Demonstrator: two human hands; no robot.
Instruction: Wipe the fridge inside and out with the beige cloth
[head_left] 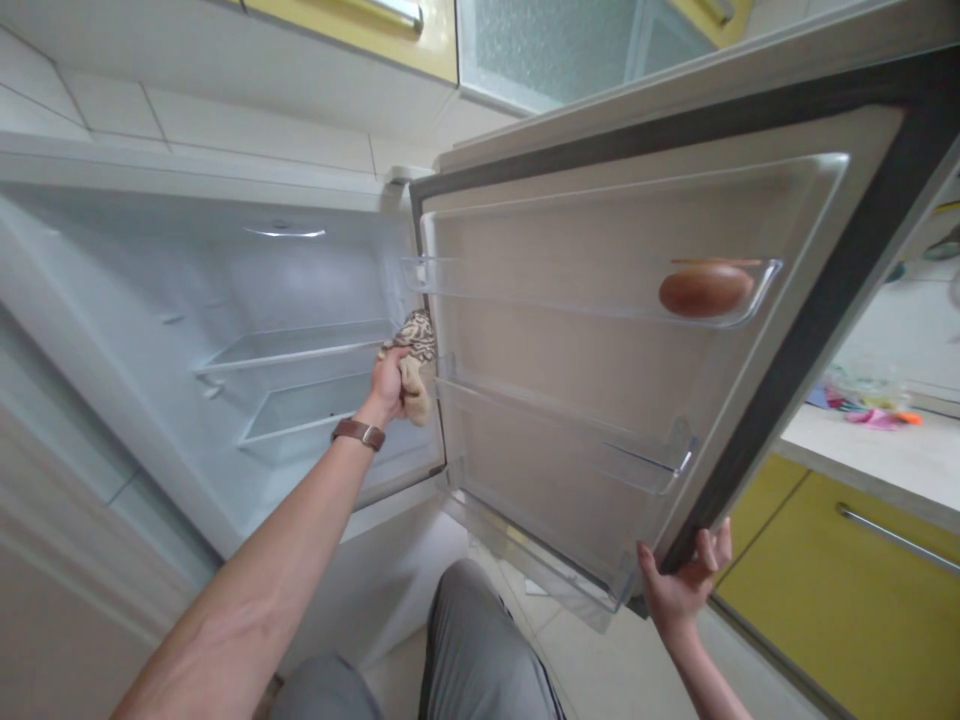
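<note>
My left hand [390, 385] grips a bunched patterned cloth [417, 338], beige with dark markings, at the hinge side of the open refrigerator door [540, 350]. The cloth is against or very near the door's inner edge. My right hand [686, 585] holds the door's lower outer corner, thumb on the inner side and fingers around the edge. Clear door bins [570, 425] line the inside of the door. In the upper bin lies a rounded reddish-brown object [705, 289], perhaps a clay bowl.
Inside the refrigerator are glass shelves [292, 345] and a lit lamp [285, 232]. Yellow cabinets [847, 590] and a white counter [885, 455] with colourful small items [877, 417] stand to the right. A yellow wall cupboard [360, 35] hangs above. My knees are below the door.
</note>
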